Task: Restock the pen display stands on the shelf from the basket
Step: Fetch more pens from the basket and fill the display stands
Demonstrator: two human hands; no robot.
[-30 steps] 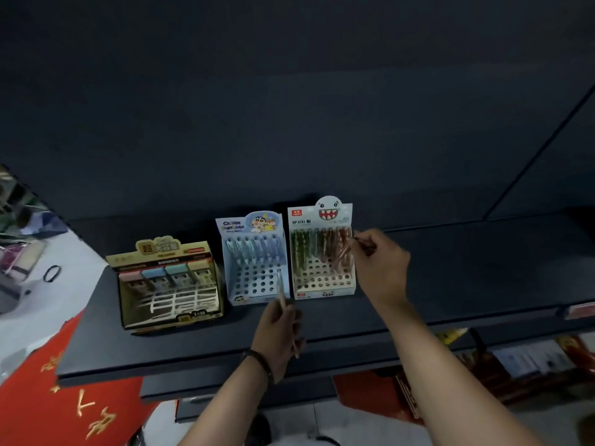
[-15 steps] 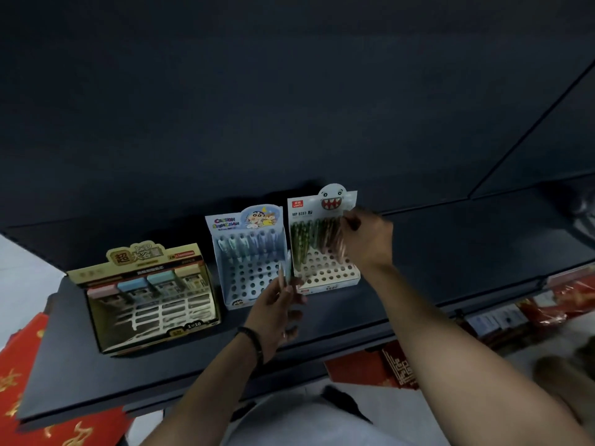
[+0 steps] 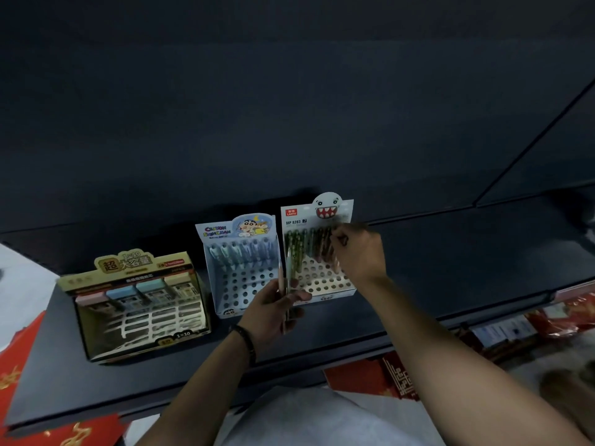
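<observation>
At frame centre the right hand (image 3: pixel 358 255) has moved deeper over the back row of the ghost stand (image 3: pixel 318 280), blur hiding whether it grips a pen, seemingly seating one, while the left hand (image 3: pixel 273 312) clutches spare pens (image 3: pixel 287 272) just below.

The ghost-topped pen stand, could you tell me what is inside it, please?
Green and brownish pens stand in its back rows; the front holes are bare. The right hand covers the right rear corner, so pens there cannot be seen.
</observation>
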